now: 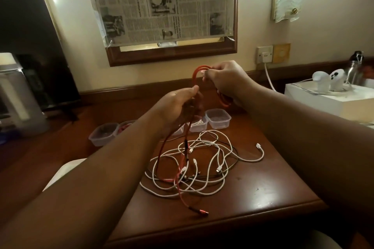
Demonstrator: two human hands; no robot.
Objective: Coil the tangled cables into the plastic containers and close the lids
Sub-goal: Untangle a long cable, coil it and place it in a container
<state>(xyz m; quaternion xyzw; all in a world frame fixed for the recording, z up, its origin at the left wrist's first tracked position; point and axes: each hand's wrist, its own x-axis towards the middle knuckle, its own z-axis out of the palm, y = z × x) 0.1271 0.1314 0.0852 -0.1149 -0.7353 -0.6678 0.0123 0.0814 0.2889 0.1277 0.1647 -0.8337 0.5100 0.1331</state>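
Both hands are raised above the wooden table [263, 184]. My right hand [224, 81] grips a small coil of the red cable [195, 75], its loops showing above and below the fingers. My left hand [180, 105] pinches the same red cable just below, and the rest hangs down to its plug near the table's front. A tangle of white and black cables [202, 163] lies on the table under the hands. Several clear plastic containers stand in a row behind: an empty one [218, 118], one with a white cable [199, 124], one with something red [125, 127] and one at far left [103, 133].
A white box [323, 103] with a game controller and small items stands at the right, a metal bottle [354, 70] behind it. A wall socket with a white lead [265, 54] sits above. A framed mirror covered in newspaper [162, 6] hangs ahead. A grey appliance [18, 95] is at far left.
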